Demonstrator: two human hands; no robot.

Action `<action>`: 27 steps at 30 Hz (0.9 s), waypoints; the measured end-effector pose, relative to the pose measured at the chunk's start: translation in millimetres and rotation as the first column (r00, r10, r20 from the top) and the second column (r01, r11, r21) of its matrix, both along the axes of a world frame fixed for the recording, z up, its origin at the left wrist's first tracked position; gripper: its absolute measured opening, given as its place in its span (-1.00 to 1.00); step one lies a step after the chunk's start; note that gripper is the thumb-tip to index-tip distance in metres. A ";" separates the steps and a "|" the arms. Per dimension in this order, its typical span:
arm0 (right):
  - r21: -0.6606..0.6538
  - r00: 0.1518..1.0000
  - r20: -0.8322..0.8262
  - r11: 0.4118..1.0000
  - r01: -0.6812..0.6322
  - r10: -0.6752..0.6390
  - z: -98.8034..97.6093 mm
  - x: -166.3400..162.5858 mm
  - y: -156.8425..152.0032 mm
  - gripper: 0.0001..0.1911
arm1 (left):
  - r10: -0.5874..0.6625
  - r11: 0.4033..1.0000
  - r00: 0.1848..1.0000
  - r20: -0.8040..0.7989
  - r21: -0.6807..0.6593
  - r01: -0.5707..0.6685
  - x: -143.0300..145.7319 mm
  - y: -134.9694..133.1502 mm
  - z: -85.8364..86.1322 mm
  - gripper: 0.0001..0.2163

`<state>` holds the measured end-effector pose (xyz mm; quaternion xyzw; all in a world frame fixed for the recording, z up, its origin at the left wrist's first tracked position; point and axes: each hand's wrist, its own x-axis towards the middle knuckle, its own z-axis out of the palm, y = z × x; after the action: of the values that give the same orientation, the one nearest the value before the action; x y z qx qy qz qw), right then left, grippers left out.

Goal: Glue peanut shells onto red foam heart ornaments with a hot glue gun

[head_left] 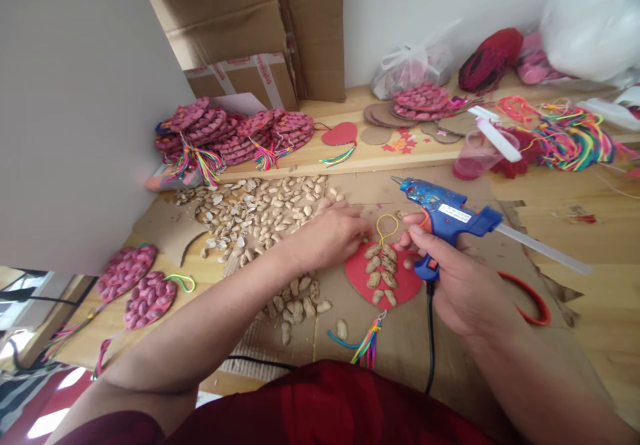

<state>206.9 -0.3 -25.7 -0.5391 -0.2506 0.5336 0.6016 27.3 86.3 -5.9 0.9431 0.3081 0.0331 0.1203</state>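
A red cardboard heart [359,278] lies on a brown cardboard sheet [400,345] in front of me, with several peanut shells [381,269] stuck on it, a yellow loop [387,227] at its top and a rainbow tassel [369,345] below. My right hand [453,278] is closed round a blue hot glue gun [447,213], nozzle pointing left above the heart. My left hand [333,232] rests with fingers curled at the heart's upper left edge, touching a peanut there. What its fingertips pinch is too small to name.
A heap of loose peanuts [260,215] spreads left of my left hand. Finished pink peanut hearts [227,128] are stacked behind it, and two more [135,285] lie at the near left. Coloured cords [575,135], a pink cup [475,158], cardboard boxes [240,25] and a red loop [530,298] surround the work.
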 end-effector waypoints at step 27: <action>0.012 1.000 0.019 1.000 -0.015 0.015 -1.6 -0.3 0.4 -0.67 | -0.048 0.998 0.998 0.039 -0.032 0.050 -10.0 2.3 -2.0 -0.85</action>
<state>206.6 0.1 -27.3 -0.5386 -0.2634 0.5314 0.5985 17.3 88.6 -7.9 0.9475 0.2830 0.0432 0.1424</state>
